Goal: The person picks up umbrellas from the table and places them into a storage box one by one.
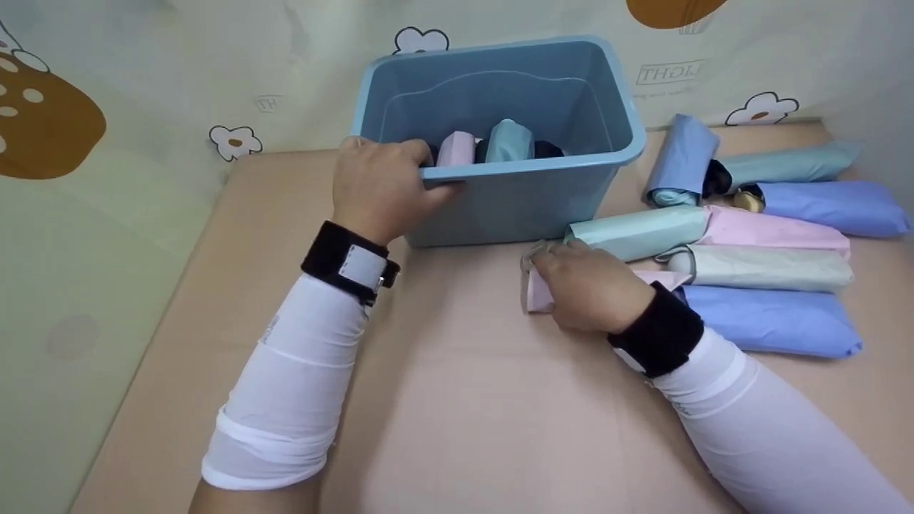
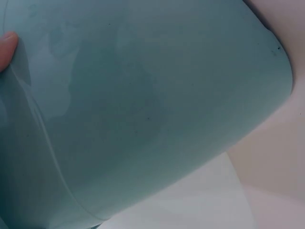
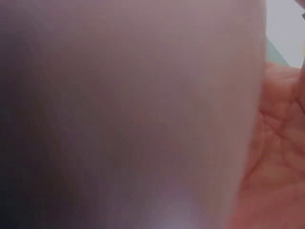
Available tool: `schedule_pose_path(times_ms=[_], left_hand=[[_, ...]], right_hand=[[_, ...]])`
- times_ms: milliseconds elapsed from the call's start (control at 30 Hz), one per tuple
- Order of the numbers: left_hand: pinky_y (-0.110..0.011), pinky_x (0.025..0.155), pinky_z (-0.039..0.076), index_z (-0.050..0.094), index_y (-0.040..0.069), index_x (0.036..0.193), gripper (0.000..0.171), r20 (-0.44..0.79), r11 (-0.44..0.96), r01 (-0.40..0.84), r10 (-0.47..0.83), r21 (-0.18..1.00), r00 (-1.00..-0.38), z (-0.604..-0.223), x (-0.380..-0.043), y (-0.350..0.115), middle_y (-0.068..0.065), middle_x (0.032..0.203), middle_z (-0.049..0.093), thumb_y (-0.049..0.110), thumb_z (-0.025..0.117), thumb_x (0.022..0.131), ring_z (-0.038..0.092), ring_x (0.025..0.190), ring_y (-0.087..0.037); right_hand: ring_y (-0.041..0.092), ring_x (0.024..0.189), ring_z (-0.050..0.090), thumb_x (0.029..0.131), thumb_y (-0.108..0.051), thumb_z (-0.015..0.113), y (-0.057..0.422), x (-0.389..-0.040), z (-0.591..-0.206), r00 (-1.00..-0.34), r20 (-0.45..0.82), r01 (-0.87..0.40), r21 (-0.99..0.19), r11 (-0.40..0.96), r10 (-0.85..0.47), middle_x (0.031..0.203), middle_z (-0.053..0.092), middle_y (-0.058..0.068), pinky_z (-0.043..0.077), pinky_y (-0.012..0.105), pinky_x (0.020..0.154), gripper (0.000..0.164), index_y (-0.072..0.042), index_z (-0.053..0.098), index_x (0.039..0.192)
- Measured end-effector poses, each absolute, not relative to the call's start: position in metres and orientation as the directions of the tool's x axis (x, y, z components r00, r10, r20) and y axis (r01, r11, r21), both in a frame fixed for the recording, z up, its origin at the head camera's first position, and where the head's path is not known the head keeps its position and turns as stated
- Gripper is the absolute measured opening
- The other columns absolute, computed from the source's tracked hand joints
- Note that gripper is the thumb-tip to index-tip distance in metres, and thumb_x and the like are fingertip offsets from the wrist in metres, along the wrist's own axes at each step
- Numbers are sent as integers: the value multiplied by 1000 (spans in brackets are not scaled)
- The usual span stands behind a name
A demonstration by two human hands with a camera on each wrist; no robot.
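My left hand [image 1: 382, 185] grips the near left corner of a blue plastic bin [image 1: 507, 207], thumb outside the rim and fingers over it. In the left wrist view the bin's wall [image 2: 157, 95] fills most of the picture, with one fingertip [image 2: 6, 50] at the edge. My right hand [image 1: 593, 285] holds a pink folding umbrella [image 1: 539, 293] in its sleeve, lying on the table by the bin's front; the hand hides its middle. A blurred pinkish surface covers most of the right wrist view, beside the palm [image 3: 276, 143].
Inside the bin are a pink umbrella [image 1: 457, 148], a teal one [image 1: 510, 141] and dark pieces. Several more sleeved umbrellas lie to the right, among them a mint one [image 1: 643, 232], a white one [image 1: 771, 268] and a blue one [image 1: 775, 321]. A patterned wall covering [image 1: 178, 71] stands behind.
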State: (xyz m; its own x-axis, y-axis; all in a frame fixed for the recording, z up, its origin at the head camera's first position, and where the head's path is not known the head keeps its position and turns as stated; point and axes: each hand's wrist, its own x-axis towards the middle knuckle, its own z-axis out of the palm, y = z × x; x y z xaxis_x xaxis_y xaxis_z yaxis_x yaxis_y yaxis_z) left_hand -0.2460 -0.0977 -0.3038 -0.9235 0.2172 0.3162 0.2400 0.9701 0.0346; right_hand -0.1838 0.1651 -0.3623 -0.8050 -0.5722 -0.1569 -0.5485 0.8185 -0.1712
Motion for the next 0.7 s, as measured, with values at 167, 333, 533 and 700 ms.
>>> schedule_pose_path(times_ms=[167,333,533,700], left_hand=[[-48,83,44,68,12,84,57,329,969,244,221,29,-918,-304,-245,-98,-7,68,66,69,64,91,63,70,-31],[-49,84,45,69,12,85,58,329,969,245,223,27,-918,-303,-245,-98,-7,69,67,69,65,91,63,70,-31],[-49,83,45,69,12,85,59,328,969,247,226,25,-917,-303,-245,-98,-7,69,66,70,64,91,62,69,-30],[-49,81,45,68,12,82,60,323,969,248,228,22,-918,-303,-245,-99,-7,68,65,71,63,92,61,68,-30]], right_hand=[[41,131,62,76,-6,80,165,-187,-367,-780,-90,-599,-179,780,-619,136,66,26,41,56,119,69,6,58,140],[41,126,62,73,-9,81,164,-190,-368,-768,-39,-613,-248,750,-640,135,67,23,42,54,116,75,4,56,142],[37,117,57,75,-17,83,162,-191,-362,-775,40,-610,-306,730,-631,133,65,20,49,49,105,77,2,54,144],[31,105,54,73,-15,81,160,-190,-355,-786,125,-601,-389,698,-606,112,64,11,48,46,92,56,-5,58,123]])
